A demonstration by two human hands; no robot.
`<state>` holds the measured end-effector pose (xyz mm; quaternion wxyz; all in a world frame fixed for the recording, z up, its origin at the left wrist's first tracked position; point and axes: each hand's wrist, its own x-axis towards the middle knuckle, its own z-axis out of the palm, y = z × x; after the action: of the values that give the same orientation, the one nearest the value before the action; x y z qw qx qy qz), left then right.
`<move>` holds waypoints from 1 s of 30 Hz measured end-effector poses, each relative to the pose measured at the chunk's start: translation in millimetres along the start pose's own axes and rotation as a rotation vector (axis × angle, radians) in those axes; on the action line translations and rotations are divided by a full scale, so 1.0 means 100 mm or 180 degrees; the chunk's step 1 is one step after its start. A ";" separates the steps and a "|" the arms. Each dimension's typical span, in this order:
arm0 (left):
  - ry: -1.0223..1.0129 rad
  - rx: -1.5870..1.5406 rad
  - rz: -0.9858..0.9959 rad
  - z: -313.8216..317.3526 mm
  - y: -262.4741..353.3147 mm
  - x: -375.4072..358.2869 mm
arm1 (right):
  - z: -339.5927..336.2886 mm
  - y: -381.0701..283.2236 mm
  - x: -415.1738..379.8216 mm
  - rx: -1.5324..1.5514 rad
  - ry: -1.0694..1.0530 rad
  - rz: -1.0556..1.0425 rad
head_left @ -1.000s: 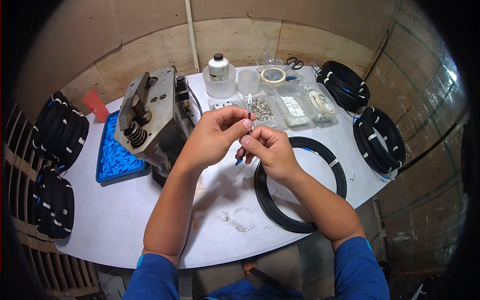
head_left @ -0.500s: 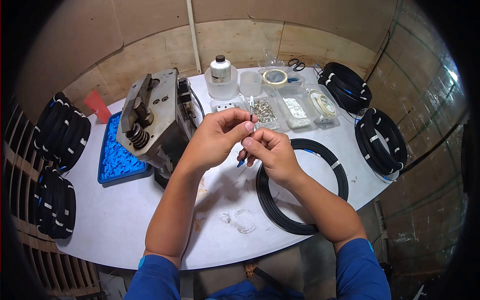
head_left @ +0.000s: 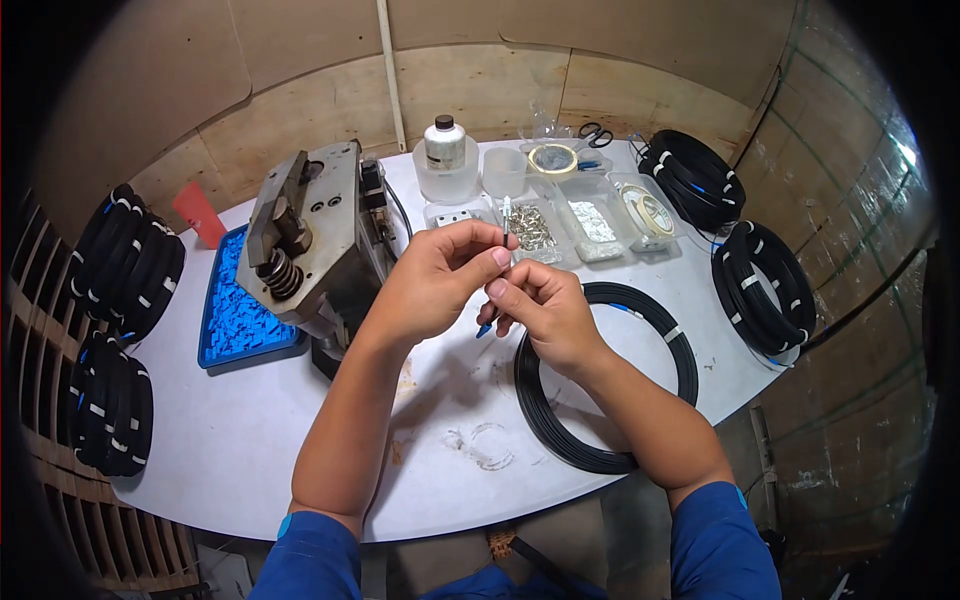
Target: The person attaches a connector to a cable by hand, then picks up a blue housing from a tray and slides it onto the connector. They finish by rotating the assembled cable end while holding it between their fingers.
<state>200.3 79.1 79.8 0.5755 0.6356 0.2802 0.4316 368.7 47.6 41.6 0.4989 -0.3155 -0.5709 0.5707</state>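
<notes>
My left hand (head_left: 435,285) is closed in a pinch round a thin black cable (head_left: 506,241) whose white-tipped end (head_left: 507,209) points up between thumb and fingertips. Just to the right and slightly lower, my right hand (head_left: 548,312) is closed too, its thumb and fingers gripping the same cable below the left fingertips. A blue-tipped end (head_left: 484,330) sticks out under the right fingers; where it joins the cable is hidden. Beneath the right forearm lies a coil of black cable (head_left: 683,360) with white ties, flat on the table.
A metal press machine (head_left: 310,225) stands left of my hands, beside a blue tray (head_left: 255,357) of small blue pieces. Behind my hands are a clear box of metal parts (head_left: 535,232), a white bottle (head_left: 445,145), tape rolls (head_left: 552,158) and scissors (head_left: 596,134). Tied coils (head_left: 763,285) line both sides.
Both hands keep the same grip on the cable. The whole view has shifted very slightly; nothing else visibly differs.
</notes>
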 end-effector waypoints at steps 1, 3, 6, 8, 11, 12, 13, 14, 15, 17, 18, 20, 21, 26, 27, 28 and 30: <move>0.0018 0.0035 -0.0006 0.00 0.01 0.00 | 0.00 0.00 0.00 0.0003 0.0002 -0.0015; 0.0030 0.0070 -0.0013 0.02 0.01 0.00 | -0.01 0.00 0.00 -0.0025 -0.0002 -0.0034; 0.0024 0.0061 -0.0034 0.02 0.02 -0.02 | -0.01 0.01 -0.01 -0.0014 -0.0011 -0.0036; 0.0002 0.0017 -0.0055 0.04 0.04 -0.02 | -0.02 0.01 -0.01 0.0004 -0.0007 -0.0037; -0.0039 0.0056 0.0019 0.03 0.02 -0.01 | -0.01 0.02 0.00 -0.0061 -0.0011 -0.0064; -0.0031 0.0053 0.0023 0.02 0.02 -0.02 | -0.01 0.01 0.00 -0.0069 -0.0001 -0.0070; -0.0030 0.0082 0.0039 0.02 0.04 -0.02 | -0.01 0.00 0.00 -0.0074 0.0016 -0.0081; -0.0028 0.0088 0.0046 0.03 0.03 -0.02 | -0.02 0.01 -0.01 -0.0083 0.0019 -0.0064; -0.0032 0.0078 0.0047 0.02 0.02 -0.01 | -0.02 0.01 -0.01 -0.0082 0.0014 -0.0087; 0.0005 0.0171 0.0089 0.02 0.00 -0.01 | -0.01 0.02 -0.01 -0.0090 0.0020 -0.0088; 0.0016 0.0168 0.0087 0.02 0.00 -0.01 | -0.01 0.02 0.00 -0.0116 0.0014 -0.0116; 0.0014 0.0135 0.0099 0.03 -0.02 0.00 | -0.02 0.03 0.01 -0.0142 0.0006 -0.0151; 0.0027 0.0123 0.0111 0.03 -0.02 0.00 | -0.02 0.03 0.01 -0.0139 0.0017 -0.0127; 0.0000 0.0150 0.0087 0.02 -0.01 0.00 | -0.03 0.04 0.02 -0.0155 0.0002 -0.0176; 0.0001 0.0140 0.0058 0.03 -0.02 -0.01 | -0.03 0.04 0.01 -0.0185 -0.0001 -0.0195; 0.0031 0.0166 0.0073 0.04 -0.01 -0.01 | -0.02 0.02 0.01 -0.0188 0.0022 -0.0181; 0.0061 0.0216 0.0105 0.05 0.01 -0.01 | -0.02 0.01 0.00 -0.0188 0.0040 -0.0164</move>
<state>203.8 76.2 80.5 0.5437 0.6552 0.2897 0.4373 370.0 48.2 40.3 0.5075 -0.3189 -0.5923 0.5385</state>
